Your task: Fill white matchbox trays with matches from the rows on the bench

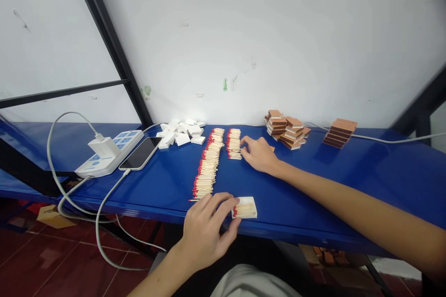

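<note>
My left hand point(211, 227) grips the left end of a small white matchbox tray point(249, 206) at the table's front edge. Red-headed matches lie inside that tray, heads to the left. My right hand point(259, 153) reaches to the right side of a short row of matches point(234, 144). Its thumb and index finger are curved and apart at the stick ends; I see no match lifted between them. Left of it runs a longer row of matches point(208, 164), heads also to the left. A small brown piece shows partly behind my right hand.
White matchbox trays point(181, 132) are heaped by the wall. Brown matchboxes point(287, 130) form an uneven pile, with a neater stack point(340, 132) farther right. A phone point(141, 153) and a power strip point(111, 153) with looping cables occupy the left of the blue table point(299, 195).
</note>
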Demonstrator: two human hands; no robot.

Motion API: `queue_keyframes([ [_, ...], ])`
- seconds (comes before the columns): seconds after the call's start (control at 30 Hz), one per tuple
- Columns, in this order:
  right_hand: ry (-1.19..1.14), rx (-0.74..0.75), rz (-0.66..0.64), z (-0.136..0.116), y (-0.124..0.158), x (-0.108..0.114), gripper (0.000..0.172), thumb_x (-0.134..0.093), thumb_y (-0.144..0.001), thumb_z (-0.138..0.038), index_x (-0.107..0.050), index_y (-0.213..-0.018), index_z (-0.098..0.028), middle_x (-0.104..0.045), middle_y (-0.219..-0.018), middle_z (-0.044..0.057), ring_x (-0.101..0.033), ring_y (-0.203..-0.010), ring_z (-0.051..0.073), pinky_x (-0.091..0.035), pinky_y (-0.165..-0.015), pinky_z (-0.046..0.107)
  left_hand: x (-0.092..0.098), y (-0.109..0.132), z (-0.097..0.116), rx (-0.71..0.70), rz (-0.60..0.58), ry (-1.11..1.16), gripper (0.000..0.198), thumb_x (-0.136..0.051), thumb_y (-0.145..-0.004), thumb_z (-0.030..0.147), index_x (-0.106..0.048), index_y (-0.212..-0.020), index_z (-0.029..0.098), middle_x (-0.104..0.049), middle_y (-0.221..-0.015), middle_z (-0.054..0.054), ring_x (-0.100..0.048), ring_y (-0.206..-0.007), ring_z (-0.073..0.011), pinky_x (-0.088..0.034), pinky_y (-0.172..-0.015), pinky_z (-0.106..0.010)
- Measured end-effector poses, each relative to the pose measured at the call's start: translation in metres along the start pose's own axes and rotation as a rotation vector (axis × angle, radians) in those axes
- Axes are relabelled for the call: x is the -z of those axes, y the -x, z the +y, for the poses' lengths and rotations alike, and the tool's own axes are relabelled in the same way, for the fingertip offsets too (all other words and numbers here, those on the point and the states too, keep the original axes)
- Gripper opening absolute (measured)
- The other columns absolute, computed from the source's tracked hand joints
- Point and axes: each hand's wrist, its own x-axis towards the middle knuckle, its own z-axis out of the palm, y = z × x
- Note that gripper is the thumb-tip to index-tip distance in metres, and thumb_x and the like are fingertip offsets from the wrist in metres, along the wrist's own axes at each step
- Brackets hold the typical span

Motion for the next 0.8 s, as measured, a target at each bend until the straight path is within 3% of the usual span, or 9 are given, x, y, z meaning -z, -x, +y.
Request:
queue_keyframes([
  [0.17, 0.004, 0.049, 0.028, 0.0024, -0.0013, -0.0024, 0.017, -0.05, -0.085, -0.014, -0.061, -0.097, -0.019, -0.059, -0.102, 0.008, -0.055, -0.083, 0.021, -0.035, -0.07, 0.032, 0.0004, -0.0016, 0.0005, 0.003, 0.004, 0.0, 0.026, -0.059, -0.091, 0.022, -0.06, -0.117, 0.02, -0.069, -0.109, -0.007, -0.065, -0.088, -0.02, -0.052, -0.073, -0.032],
  [0.33, 0.137, 0.053, 0.008, 0.0023, -0.0023, -0.0022, 0.009, -0.054, -0.086, -0.02, -0.063, -0.088, -0.018, -0.059, -0.099, 0.012, -0.049, -0.096, 0.029, -0.033, -0.08, 0.04, -0.0005, -0.0008, 0.0005, -0.008, 0.006, -0.007, 0.025, -0.057, -0.091, 0.022, -0.06, -0.116, 0.02, -0.069, -0.108, -0.007, -0.065, -0.088, -0.0195, -0.052, -0.075, -0.031],
  [0.57, 0.211, 0.08, -0.072, 0.0, -0.0018, 0.0021, 0.019, -0.047, -0.089, -0.019, -0.065, -0.089, -0.02, -0.062, -0.098, 0.008, -0.05, -0.095, 0.026, -0.029, -0.079, 0.039, -0.0009, 0.0009, 0.0, 0.004, -0.005, 0.018, 0.026, -0.059, -0.091, 0.021, -0.059, -0.117, 0.021, -0.069, -0.11, -0.006, -0.064, -0.089, -0.0206, -0.05, -0.075, -0.033],
  [0.8, 0.17, 0.121, -0.062, -0.0009, -0.0014, 0.004, 0.019, -0.046, -0.088, -0.015, -0.064, -0.088, -0.02, -0.064, -0.095, 0.007, -0.052, -0.094, 0.024, -0.028, -0.078, 0.038, -0.0021, 0.0018, -0.0008, 0.008, -0.013, 0.021, 0.027, -0.059, -0.091, 0.021, -0.059, -0.118, 0.021, -0.068, -0.111, -0.006, -0.064, -0.09, -0.0207, -0.05, -0.075, -0.033],
])
